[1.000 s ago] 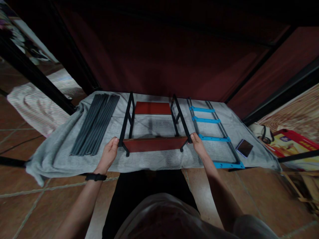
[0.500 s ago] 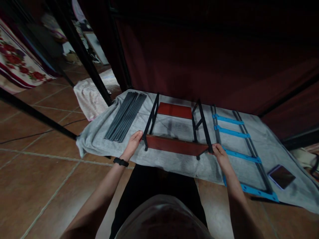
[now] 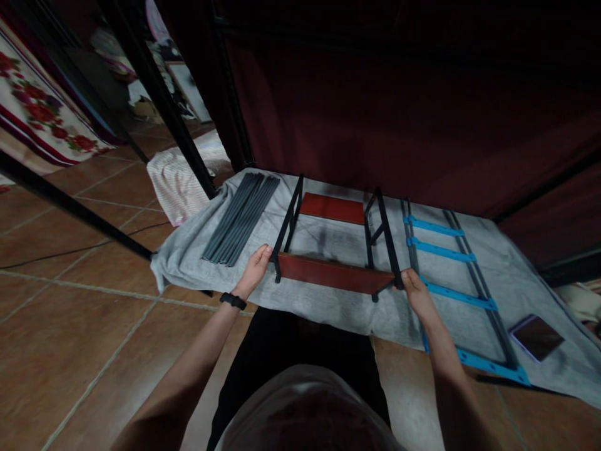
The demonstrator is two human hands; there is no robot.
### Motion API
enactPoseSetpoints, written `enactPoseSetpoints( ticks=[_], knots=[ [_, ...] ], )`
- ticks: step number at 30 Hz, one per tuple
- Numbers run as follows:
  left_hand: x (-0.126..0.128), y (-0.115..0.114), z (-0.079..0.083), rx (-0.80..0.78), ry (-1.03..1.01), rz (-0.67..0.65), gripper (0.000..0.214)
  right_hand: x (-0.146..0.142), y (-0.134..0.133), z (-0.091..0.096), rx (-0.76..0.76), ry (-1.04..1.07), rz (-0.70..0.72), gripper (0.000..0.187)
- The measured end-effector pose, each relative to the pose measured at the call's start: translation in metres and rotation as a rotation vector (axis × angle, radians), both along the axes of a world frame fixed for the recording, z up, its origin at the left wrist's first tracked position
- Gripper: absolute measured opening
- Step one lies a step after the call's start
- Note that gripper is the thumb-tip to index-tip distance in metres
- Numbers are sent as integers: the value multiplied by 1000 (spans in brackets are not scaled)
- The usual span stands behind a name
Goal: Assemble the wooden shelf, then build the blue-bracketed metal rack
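A black metal frame (image 3: 387,241) with two reddish-brown boards lies on a grey cloth in front of me. One board (image 3: 332,207) is at the back; the other board (image 3: 335,274) stands on edge at the front. My left hand (image 3: 255,269), wearing a black wristband, is closed at the frame's front left corner. Around the front right corner, my right hand (image 3: 414,289) is closed on the black bar. The undersides of both hands' fingers are mostly hidden.
Left of the frame lies a bundle of grey rods (image 3: 241,219). On the right are dark rails with blue crosspieces (image 3: 444,250) and a phone (image 3: 536,338). The grey cloth (image 3: 183,263) covers the low surface. Black poles (image 3: 75,207) slant at left; a dark red curtain (image 3: 375,125) hangs behind.
My view has shifted slightly, so everything appears a little further right. Both hands stay at the frame's front corners, and the frame looks still on the cloth.
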State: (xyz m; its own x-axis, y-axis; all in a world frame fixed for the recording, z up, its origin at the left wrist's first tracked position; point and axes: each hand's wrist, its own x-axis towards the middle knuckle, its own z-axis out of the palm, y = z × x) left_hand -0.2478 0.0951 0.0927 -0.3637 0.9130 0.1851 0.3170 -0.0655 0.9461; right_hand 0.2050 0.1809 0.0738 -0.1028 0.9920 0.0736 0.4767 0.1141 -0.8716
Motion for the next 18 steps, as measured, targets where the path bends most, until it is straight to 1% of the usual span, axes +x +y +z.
enactPoseSetpoints(
  ticks=[6,10,14,18],
  knots=[
    [1,0,1,-30,-152,7,47,-5,-3,7,-14,-13,-26,52],
    [3,-2,3,-50,-181,17,45,-8,-7,15,0,-46,-42,49],
    [2,-2,3,-36,-138,11,45,-11,-8,20,14,-53,-43,47],
    [-1,-1,3,12,1,25,45,-13,-7,18,22,-77,-56,49]
  ],
)
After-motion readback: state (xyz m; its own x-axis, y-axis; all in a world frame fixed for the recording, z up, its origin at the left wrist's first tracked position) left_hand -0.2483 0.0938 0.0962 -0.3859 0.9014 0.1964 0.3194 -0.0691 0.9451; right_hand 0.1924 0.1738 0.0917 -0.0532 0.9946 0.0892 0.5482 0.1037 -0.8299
